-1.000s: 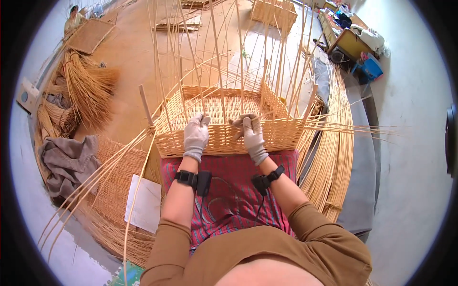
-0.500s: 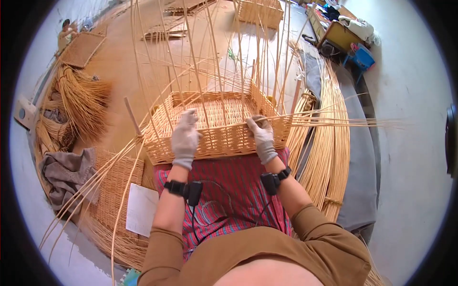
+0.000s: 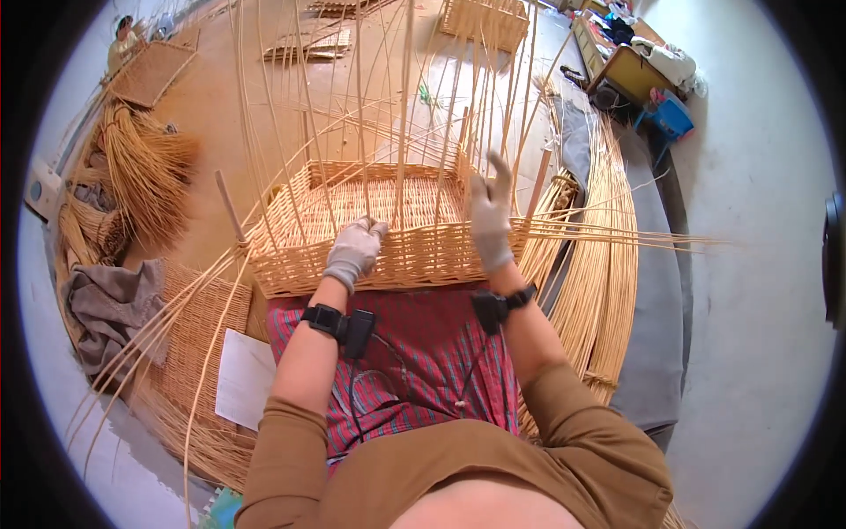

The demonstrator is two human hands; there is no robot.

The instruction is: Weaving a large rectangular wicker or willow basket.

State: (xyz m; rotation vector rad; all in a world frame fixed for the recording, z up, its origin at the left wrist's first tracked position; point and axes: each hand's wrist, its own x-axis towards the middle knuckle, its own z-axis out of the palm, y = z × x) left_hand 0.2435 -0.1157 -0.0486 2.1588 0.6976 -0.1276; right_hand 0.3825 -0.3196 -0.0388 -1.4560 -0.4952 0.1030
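A rectangular wicker basket (image 3: 379,269) rests at my lap, its near wall toward me and tall thin upright canes (image 3: 404,115) rising from its walls. My left hand (image 3: 354,251), in a pale glove, is closed over the near rim, left of its middle; its fingertips are partly hidden. Raised at the right part of the same wall, my gloved right hand (image 3: 493,216) has its fingers stretched up and apart and holds nothing. Loose weaving canes (image 3: 608,231) stick out past the basket's right corner, and others (image 3: 167,331) trail from its left corner.
Long cane bundles (image 3: 599,300) lie to the right, beside a grey sheet (image 3: 656,309). At left are a woven panel (image 3: 198,339), a grey cloth (image 3: 115,309) and a cane bundle (image 3: 150,176). Another basket (image 3: 485,22) stands far off; a person (image 3: 125,44) sits far left.
My left hand, earlier open against the near wall, has closed on the rim. My right hand has let go at the rim and lifted with fingers spread. The basket appears slightly further left.
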